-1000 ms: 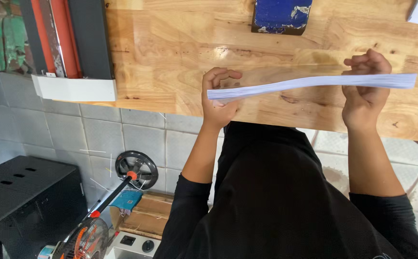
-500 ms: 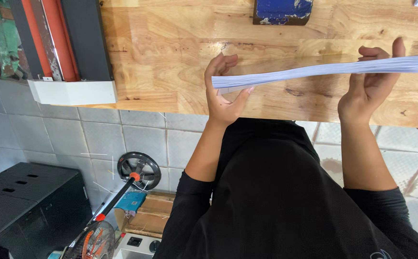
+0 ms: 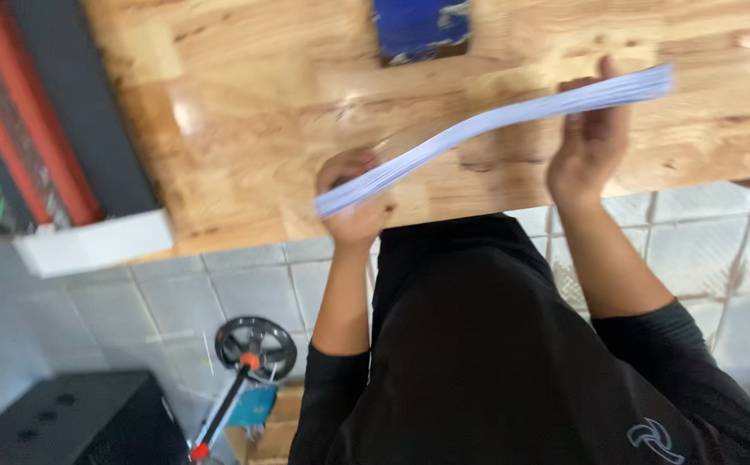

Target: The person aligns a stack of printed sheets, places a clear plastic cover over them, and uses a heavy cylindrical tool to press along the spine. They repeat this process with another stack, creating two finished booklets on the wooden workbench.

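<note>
I hold a thin stack of white paper sheets [image 3: 487,129] edge-on above a wooden tabletop [image 3: 246,129]. My left hand [image 3: 353,202] grips the stack's lower left end. My right hand [image 3: 590,142] supports the higher right part from behind, fingers upright against it. The stack slopes up from left to right and bends slightly. My black long-sleeved top fills the lower middle of the view.
A blue object [image 3: 422,26] lies at the table's far edge. A dark panel with a red strip [image 3: 48,129] and a white block [image 3: 91,241] sit at the left. On the tiled floor below stand a black box [image 3: 56,422] and a wheeled tool [image 3: 250,353].
The paper stack has tilted from nearly level to sloping down at the left. My left hand dropped lower and closed on the stack's end. The view swung and blurred.
</note>
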